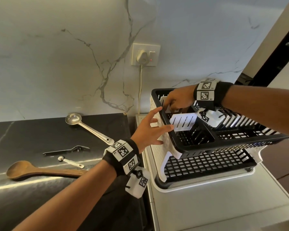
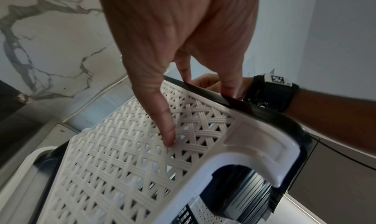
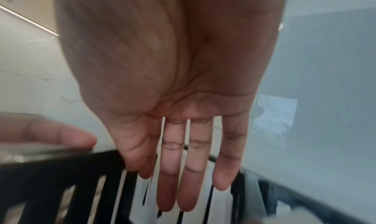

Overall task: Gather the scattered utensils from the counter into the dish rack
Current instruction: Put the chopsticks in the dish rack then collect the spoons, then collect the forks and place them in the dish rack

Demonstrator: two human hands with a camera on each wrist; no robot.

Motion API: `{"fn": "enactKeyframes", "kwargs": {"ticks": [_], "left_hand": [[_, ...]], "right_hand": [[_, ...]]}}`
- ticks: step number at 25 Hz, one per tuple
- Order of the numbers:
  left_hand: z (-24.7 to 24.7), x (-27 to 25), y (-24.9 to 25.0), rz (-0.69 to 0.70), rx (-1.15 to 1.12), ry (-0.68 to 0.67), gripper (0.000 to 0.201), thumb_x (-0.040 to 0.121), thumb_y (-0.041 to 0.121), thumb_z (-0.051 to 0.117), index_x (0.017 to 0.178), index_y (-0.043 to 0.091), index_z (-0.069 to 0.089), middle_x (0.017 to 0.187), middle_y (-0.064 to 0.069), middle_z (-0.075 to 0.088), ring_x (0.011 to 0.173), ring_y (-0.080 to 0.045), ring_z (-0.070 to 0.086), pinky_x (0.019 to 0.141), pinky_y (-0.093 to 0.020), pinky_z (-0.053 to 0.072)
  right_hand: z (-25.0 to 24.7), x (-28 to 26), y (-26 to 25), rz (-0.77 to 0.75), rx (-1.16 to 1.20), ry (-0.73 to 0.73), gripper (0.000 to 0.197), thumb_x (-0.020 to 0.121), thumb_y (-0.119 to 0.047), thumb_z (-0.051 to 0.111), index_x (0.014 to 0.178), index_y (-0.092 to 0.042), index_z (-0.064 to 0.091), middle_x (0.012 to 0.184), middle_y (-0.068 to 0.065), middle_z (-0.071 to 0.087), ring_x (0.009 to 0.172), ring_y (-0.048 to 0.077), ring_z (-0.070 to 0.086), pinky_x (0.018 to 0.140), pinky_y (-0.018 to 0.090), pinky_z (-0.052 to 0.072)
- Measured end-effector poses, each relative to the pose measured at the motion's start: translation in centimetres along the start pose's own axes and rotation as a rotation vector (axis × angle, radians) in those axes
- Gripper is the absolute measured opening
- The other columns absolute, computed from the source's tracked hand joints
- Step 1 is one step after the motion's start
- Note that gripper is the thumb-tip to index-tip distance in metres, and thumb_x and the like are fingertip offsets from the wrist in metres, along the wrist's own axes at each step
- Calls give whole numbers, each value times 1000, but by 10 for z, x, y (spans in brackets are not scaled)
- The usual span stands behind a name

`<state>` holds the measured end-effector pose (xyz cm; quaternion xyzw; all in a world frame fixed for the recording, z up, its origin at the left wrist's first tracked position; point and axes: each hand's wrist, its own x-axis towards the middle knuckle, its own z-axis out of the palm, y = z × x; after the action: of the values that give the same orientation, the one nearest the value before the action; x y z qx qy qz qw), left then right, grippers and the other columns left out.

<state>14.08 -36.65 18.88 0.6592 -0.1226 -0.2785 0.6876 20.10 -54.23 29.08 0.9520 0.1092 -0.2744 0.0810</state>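
From the head view, the left hand [image 1: 148, 130] braces the dish rack [image 1: 167, 145], fingers spread, likely to steady it; the right hand [image 1: 178, 99] reaches inside. 4 utensils lie on the surface behind the left hand. The left wrist view shows straight fingers [image 2: 164, 127] on the woven side wall. The right wrist view shows extended fingers [image 3: 168, 171] holding nothing.

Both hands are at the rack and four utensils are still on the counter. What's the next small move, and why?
Probably send the left hand back for the steel ladle, the nearest utensil. Its spread fingers only touch the dish rack side and hold nothing. The right hand reaches into the rack with straight fingers, also empty. The black fork, measuring spoon and wooden spoon also wait on the counter.
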Motion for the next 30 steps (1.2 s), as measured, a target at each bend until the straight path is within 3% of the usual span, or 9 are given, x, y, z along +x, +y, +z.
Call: {"fn": "enactKeyframes", "kwargs": {"ticks": [2, 5, 9, 12, 15, 19, 21, 25, 30], "left_hand": [[-1, -1, 1, 5, 8, -7, 78, 80, 19, 79, 141, 47, 38, 147, -10, 35, 133, -35, 43, 91, -59, 53], [-2, -4, 1, 19, 35, -21, 77, 83, 23, 76, 144, 46, 35, 147, -8, 36, 133, -33, 44, 94, -58, 52], [-16, -23, -19, 110, 251, -30, 56, 90, 36, 66, 141, 36, 44, 136, -2, 51, 120, -20, 56, 98, -48, 52], [-63, -52, -57, 105, 544, -27, 45, 89, 42, 65, 131, 28, 57, 131, 2, 59, 120, -14, 57, 104, -40, 48], [-137, -92, -96, 33, 776, 108, 36, 85, 39, 70, 119, 26, 65, 122, 1, 62, 116, -15, 58, 103, -36, 45], [-247, -160, -140, -184, 1000, 301, 40, 77, 45, 67, 114, 30, 65, 119, 1, 61, 114, -19, 56, 100, -40, 45], [-290, -189, -154, -320, 1088, 354, 48, 73, 50, 69, 118, 33, 61, 124, 2, 57, 119, -22, 53, 99, -43, 47], [-334, -218, -166, -483, 1225, 358, 64, 72, 50, 74, 130, 34, 51, 134, 1, 46, 128, -25, 43, 100, -48, 45], [-348, -221, -176, -474, 1217, 323, 67, 71, 49, 77, 131, 36, 50, 139, 2, 40, 132, -25, 37, 101, -49, 46]], "right_hand": [[-10, -8, -2, 38, 85, 62, 36, 96, -22, 52, 129, -31, 63, 117, -3, 67, 105, 16, 64, 98, 40, 52], [-35, -21, -12, 1, 52, 195, 32, 100, -29, 52, 130, -25, 62, 111, -2, 71, 102, 14, 65, 99, 31, 40], [-71, -17, -49, -75, 88, 250, 31, 100, -33, 52, 129, -25, 61, 102, -3, 72, 97, 12, 68, 101, 32, 40], [-92, 8, -99, -144, 95, 265, 30, 99, -33, 54, 128, -27, 62, 98, -7, 71, 93, 11, 68, 102, 36, 45], [-94, 44, -160, -262, 121, 253, 30, 99, -31, 55, 128, -26, 63, 99, -5, 72, 90, 13, 69, 96, 33, 48], [-49, 106, -240, -385, 88, 263, 31, 97, -31, 58, 125, -24, 66, 108, 1, 72, 98, 20, 67, 93, 33, 49], [-13, 137, -267, -363, 78, 300, 30, 93, -33, 61, 121, -26, 69, 113, 1, 70, 104, 22, 65, 92, 34, 48], [49, 187, -286, -206, 179, 275, 36, 86, -38, 64, 122, -34, 64, 112, -3, 69, 104, 23, 65, 88, 38, 53], [89, 223, -300, -70, 267, 244, 39, 88, -43, 65, 126, -33, 61, 116, -4, 67, 109, 23, 63, 91, 42, 53]]}}
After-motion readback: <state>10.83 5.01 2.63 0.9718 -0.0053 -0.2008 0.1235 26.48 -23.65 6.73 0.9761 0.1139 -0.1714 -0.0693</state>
